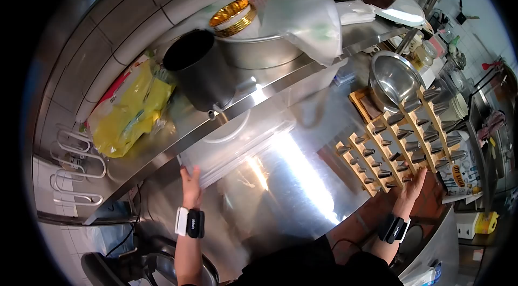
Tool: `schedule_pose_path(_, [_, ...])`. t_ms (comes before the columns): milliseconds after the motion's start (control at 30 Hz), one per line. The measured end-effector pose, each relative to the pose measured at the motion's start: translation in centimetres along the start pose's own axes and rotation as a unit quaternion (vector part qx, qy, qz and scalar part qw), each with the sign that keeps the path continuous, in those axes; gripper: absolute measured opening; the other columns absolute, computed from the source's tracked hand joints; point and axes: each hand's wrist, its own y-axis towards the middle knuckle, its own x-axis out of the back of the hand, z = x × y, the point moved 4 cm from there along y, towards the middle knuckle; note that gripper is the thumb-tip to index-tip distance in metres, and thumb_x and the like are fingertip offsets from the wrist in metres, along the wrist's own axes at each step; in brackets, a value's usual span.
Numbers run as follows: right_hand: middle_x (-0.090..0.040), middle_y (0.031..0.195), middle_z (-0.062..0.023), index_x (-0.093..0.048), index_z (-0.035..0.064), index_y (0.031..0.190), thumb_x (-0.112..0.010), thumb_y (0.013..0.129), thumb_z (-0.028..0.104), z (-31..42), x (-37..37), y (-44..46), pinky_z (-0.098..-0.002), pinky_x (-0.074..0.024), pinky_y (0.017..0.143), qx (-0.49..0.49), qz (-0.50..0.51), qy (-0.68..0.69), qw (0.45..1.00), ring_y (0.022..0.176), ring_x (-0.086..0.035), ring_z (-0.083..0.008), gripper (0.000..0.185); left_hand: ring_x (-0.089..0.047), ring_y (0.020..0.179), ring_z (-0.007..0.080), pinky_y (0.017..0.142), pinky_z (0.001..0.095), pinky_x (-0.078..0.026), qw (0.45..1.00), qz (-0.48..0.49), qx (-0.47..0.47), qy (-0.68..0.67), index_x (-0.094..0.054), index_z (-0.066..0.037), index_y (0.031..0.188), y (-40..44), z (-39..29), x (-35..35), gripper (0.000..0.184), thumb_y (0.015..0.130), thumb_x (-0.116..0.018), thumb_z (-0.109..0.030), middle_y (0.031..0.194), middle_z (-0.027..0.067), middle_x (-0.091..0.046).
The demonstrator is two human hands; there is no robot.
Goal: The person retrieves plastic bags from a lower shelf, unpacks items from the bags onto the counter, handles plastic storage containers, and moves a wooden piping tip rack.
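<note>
My left hand (191, 186) is at the near left corner of a clear plastic box (237, 151), with thumb and fingers around its edge. The box sits on the steel counter, partly beneath the shelf. My right hand (413, 189) grips the lower right side of a wooden stepped rack (387, 148). Several metal piping tips (413, 146) stand in its slats. The fingers on the rack's far side are partly hidden. Each wrist wears a band with a dark module.
Above the counter, a steel shelf (156, 156) carries a dark metal pot (199, 78), a round pan (259, 51), gold foil cups (234, 19) and a yellow plastic bag (129, 108). Behind the rack lies a steel bowl (396, 81). A coiled white rack (78, 170) hangs at left.
</note>
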Motion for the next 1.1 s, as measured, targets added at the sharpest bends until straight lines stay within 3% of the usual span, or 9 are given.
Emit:
schedule_pose_path(200, [-0.058,0.103,-0.0114,-0.043,0.0053,0.122,-0.059,0.083,0.038,1.0,-2.9,0.1,-0.0182,-0.0463,0.052,0.001,0.034,-0.039,0.999,0.077,-0.062,-0.0226,0.053,-0.044,0.111,0.0227,0.090,0.0378,-0.042,0.999,0.017,0.007,-0.038,-0.019,-0.008,0.133,0.7,0.6,-6.8,0.053,0.090,-0.051,-0.014,0.126,0.0113,-0.038])
schedule_pose_path(400, [-0.057,0.104,-0.0114,-0.042,0.0054,0.122,-0.060,0.083,0.037,0.6,-2.4,0.8,-0.0296,-0.0522,0.062,-0.077,0.079,-0.034,0.993,0.078,-0.060,-0.0209,0.053,-0.031,0.124,0.0251,0.095,0.0447,-0.036,0.996,-0.002,-0.040,0.082,-0.013,-0.011,0.136,2.2,3.1,-12.6,0.061,0.090,-0.050,-0.024,0.136,0.0113,-0.030])
schedule_pose_path(533, [-0.055,0.108,-0.0110,-0.040,0.0057,0.123,-0.064,0.078,0.039,-0.7,-3.5,2.6,-0.0387,-0.0550,0.064,-0.172,0.095,-0.028,0.980,0.086,-0.061,-0.0241,0.060,-0.040,0.114,0.0256,0.096,0.0324,-0.033,0.983,-0.015,0.161,0.091,-0.022,0.001,0.131,-2.8,-6.2,-18.0,0.064,0.088,-0.054,-0.034,0.127,0.0174,-0.040])
schedule_pose_path(567, [-0.054,0.110,-0.0114,-0.040,0.0055,0.123,-0.066,0.077,0.039,-0.9,-4.5,2.4,-0.0405,-0.0551,0.064,-0.219,0.144,-0.032,0.965,0.088,-0.060,-0.0247,0.063,-0.047,0.102,0.0246,0.088,0.0313,-0.038,0.976,-0.022,0.042,0.212,-0.033,-0.001,0.126,-0.8,-2.0,-15.5,0.055,0.090,-0.048,-0.039,0.122,0.0164,-0.044])
schedule_pose_path(633, [-0.056,0.108,-0.0127,-0.040,0.0058,0.122,-0.064,0.076,0.046,-2.7,-6.7,0.7,-0.0353,-0.0551,0.056,-0.245,0.179,-0.041,0.952,0.074,-0.063,-0.0299,0.066,-0.052,0.094,0.0208,0.081,0.0293,-0.041,0.970,-0.064,-0.045,0.231,-0.048,-0.003,0.112,-3.7,-2.5,-14.2,0.044,0.091,-0.043,-0.042,0.110,0.0122,-0.052])
schedule_pose_path(733, [-0.054,0.111,-0.0139,-0.037,0.0045,0.124,-0.071,0.068,0.046,-6.9,-11.1,-4.8,-0.0429,-0.0563,0.064,-0.268,0.246,-0.013,0.931,0.083,-0.062,-0.0310,0.078,-0.055,0.091,0.0140,0.077,0.0234,-0.040,0.970,0.185,0.126,0.095,-0.056,-0.009,0.099,-10.3,-4.2,-11.1,0.041,0.095,-0.033,-0.042,0.088,0.0041,-0.062])
schedule_pose_path(833, [-0.052,0.116,-0.0127,-0.034,0.0049,0.128,-0.077,0.064,0.041,-9.3,-17.0,-9.0,-0.0475,-0.0551,0.071,-0.319,0.305,0.012,0.897,0.096,-0.058,-0.0294,0.085,-0.052,0.104,0.0141,0.090,0.0281,-0.040,0.958,0.261,0.120,0.001,-0.051,-0.004,0.112,-14.7,-4.3,-8.8,0.047,0.097,-0.025,-0.040,0.101,0.0083,-0.061])
schedule_pose_path(967, [-0.057,0.109,-0.0078,-0.045,-0.0014,0.119,-0.077,0.068,0.023,-13.2,-23.4,-13.9,-0.0306,-0.0466,0.085,-0.444,0.405,0.035,0.798,0.096,-0.057,-0.0175,0.065,-0.049,0.112,0.0183,0.095,0.0329,-0.040,0.981,0.105,0.112,-0.117,-0.038,-0.004,0.127,-15.9,-2.9,-4.2,0.050,0.096,-0.025,-0.041,0.120,0.0104,-0.051])
schedule_pose_path(1100, [-0.059,0.106,-0.0073,-0.049,-0.0023,0.115,-0.070,0.075,0.015,-17.5,-28.5,-18.0,-0.0271,-0.0470,0.077,-0.436,0.517,0.019,0.736,0.091,-0.057,-0.0141,0.048,-0.044,0.118,0.0211,0.096,0.0376,-0.038,0.976,0.068,0.117,-0.169,-0.032,-0.007,0.133,-16.3,-3.7,0.3,0.056,0.094,-0.027,-0.047,0.129,0.0095,-0.044])
